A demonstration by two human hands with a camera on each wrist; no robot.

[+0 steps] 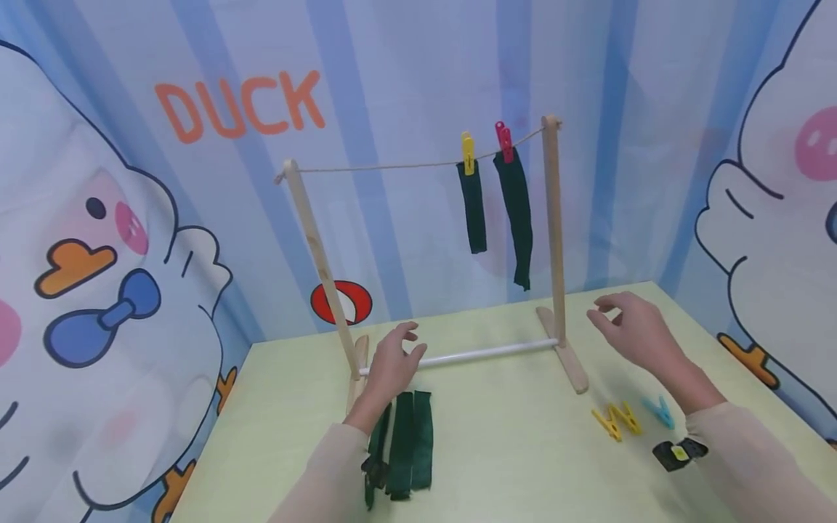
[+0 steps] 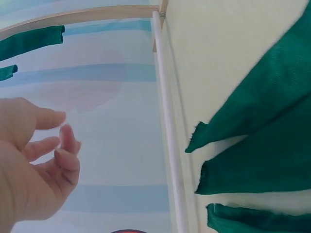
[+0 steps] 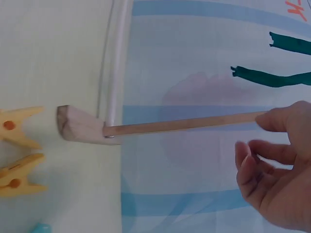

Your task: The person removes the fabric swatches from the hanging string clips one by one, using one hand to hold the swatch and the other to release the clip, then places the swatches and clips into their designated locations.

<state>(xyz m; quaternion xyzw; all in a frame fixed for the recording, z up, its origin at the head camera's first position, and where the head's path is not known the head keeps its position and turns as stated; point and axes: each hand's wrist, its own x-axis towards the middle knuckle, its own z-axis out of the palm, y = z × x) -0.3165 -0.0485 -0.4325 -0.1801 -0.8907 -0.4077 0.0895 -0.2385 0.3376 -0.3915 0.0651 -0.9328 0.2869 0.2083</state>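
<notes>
My left hand (image 1: pixel 394 357) hovers over the dark green fabric strips (image 1: pixel 413 443) lying on the table, its fingers loosely curled around nothing. Off to the right, my right hand (image 1: pixel 631 330) is held above the table with thumb and fingers apart, also holding nothing. Below it lie two yellow clothespins (image 1: pixel 615 421) and a blue clothespin (image 1: pixel 659 411). On the string (image 1: pixel 386 168) of a wooden rack, a yellow clothespin (image 1: pixel 468 152) grips a short green strip (image 1: pixel 474 211). Beside it a red clothespin (image 1: pixel 504 142) grips a longer green strip (image 1: pixel 516 218).
The rack's right post (image 1: pixel 554 232) and left post (image 1: pixel 320 261) stand on wooden feet, joined low down by a white bar (image 1: pixel 487 353). Behind the pale yellow table (image 1: pixel 510 450) hangs a blue striped cloth (image 1: pixel 405 73) with duck prints.
</notes>
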